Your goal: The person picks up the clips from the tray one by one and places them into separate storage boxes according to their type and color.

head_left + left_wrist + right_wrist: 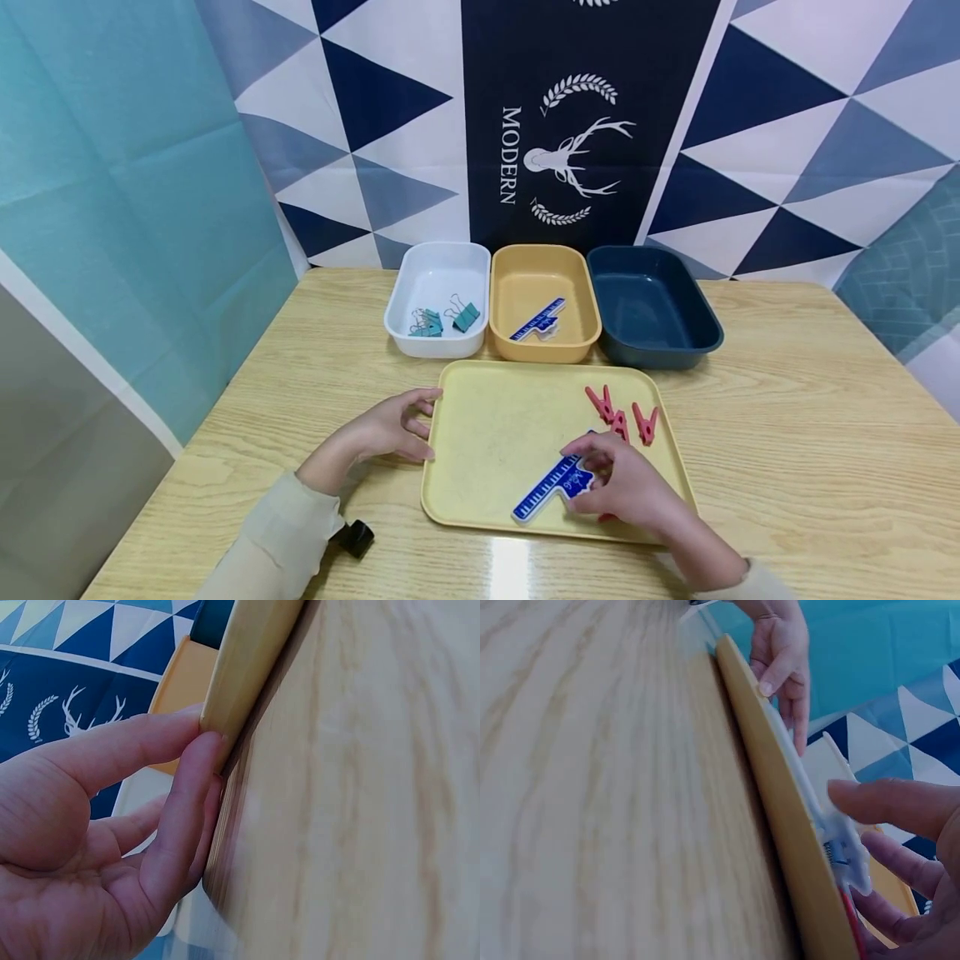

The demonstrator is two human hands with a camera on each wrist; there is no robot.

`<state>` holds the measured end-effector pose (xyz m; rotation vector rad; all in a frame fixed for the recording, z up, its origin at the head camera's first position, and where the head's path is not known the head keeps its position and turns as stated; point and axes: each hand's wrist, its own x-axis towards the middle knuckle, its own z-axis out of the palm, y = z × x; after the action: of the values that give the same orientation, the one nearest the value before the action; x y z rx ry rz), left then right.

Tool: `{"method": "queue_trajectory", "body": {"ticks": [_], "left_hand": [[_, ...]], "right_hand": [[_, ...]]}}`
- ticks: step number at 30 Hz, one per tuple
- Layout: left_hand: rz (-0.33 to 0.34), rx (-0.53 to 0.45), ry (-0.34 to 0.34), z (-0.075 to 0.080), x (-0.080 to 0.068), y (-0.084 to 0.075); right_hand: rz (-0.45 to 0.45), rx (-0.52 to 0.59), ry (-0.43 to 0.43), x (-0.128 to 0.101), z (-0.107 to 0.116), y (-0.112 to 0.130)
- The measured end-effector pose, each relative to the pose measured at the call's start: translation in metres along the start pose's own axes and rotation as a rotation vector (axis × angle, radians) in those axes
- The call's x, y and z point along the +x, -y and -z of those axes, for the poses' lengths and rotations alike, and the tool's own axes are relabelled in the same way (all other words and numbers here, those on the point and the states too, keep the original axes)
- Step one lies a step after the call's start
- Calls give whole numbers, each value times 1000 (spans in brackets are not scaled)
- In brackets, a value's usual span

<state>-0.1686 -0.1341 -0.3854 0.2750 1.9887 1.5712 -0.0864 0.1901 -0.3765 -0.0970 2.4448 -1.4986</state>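
The right hand (624, 481) is at four o'clock over the yellow tray (491, 425), its grip apart around the blue piano-print clip (550, 486), which is near the tray's six o'clock; whether it touches, I cannot tell. The left hand (392, 425), grip loosely apart, touches the tray at nine o'clock. Red clothespins (646, 432) lie toward two.

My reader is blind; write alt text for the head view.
A person's right grip is at a blue piano-patterned clip on a yellow tray with red pegs, while the left grip touches the tray's edge. Behind stand a white bin holding teal binder clips, an orange bin holding a similar clip, and a navy bin.
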Motion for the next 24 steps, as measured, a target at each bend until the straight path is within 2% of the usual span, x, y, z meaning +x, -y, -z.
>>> {"method": "queue_trajectory", "body": {"ticks": [4, 7, 10, 14, 19, 24], "left_hand": [[5, -8, -9, -1, 0, 0], [3, -9, -10, -1, 0, 0], [3, -10, -7, 0, -1, 0], [3, -14, -5, -1, -1, -1], [3, -10, -7, -1, -1, -1], [11, -7, -13, 0, 0, -1]], "right_hand": [[72, -110, -26, -1, -5, 3], [80, -195, -93, -1, -6, 5], [60, -218, -171, -1, -6, 8], [11, -184, -233, 0, -4, 9], [-51, -139, -253, 1, -1, 9], [-49, -48, -261, 3, 2, 9]]}}
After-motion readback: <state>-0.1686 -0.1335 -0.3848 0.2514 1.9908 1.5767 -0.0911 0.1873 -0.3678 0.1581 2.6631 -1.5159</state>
